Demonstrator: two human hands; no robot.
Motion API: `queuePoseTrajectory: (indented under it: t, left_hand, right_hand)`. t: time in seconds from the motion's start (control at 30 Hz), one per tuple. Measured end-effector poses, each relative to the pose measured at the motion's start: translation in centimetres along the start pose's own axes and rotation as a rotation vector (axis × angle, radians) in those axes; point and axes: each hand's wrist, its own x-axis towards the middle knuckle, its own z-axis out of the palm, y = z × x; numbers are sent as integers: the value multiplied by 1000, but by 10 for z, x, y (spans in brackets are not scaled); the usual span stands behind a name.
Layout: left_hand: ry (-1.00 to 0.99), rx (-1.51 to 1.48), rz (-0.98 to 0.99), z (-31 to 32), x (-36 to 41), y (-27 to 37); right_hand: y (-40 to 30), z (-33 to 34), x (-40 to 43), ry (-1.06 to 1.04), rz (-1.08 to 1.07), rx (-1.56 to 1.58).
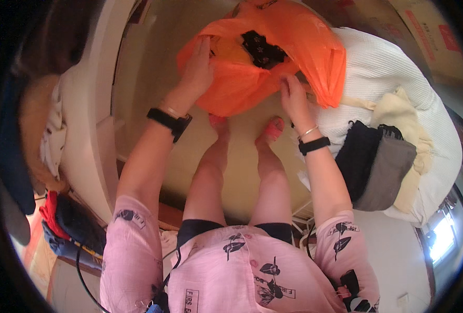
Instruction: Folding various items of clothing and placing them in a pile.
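Observation:
An orange plastic bag [239, 92] spreads before me, partly covering one of my feet. Through its mouth shows black patterned cloth [261, 49], with a yellow-orange patch beside it. My left hand [200, 66] is at the bag's left rim, fingers extended along the plastic and thumb hidden. Fingertips of my right hand [294, 96] pinch the near right edge of the mouth. To the right of that hand hangs a folded flap or handle [333, 82] of the bag. How much lies inside is hidden by the plastic.
At right, a white textured cover [388, 58] bears black folded cloth [356, 164], grey folded cloth [390, 172] and cream cloth [396, 109]. A printed cardboard box [423, 27] stands behind. Hung clothes [39, 129] and a pale cabinet side [86, 105] flank the left.

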Motion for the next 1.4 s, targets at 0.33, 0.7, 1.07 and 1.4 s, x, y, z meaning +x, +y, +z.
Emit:
queuePoseTrajectory:
  t: [0.33,0.7,1.07,1.4]
  left_hand:
    - [45,101,53,-67,-101,69]
    - [61,121,29,-93,-53,67]
    - [18,136,1,-92,-99,55]
    - [-475,-887,-419,-103,-121,123]
  right_hand:
    - [14,81,21,-355,372,113]
    - [-7,102,69,-194,58,-181]
    - [-115,-12,-62,-111,89,339]
    - [-150,-134,-138,31,534,1453]
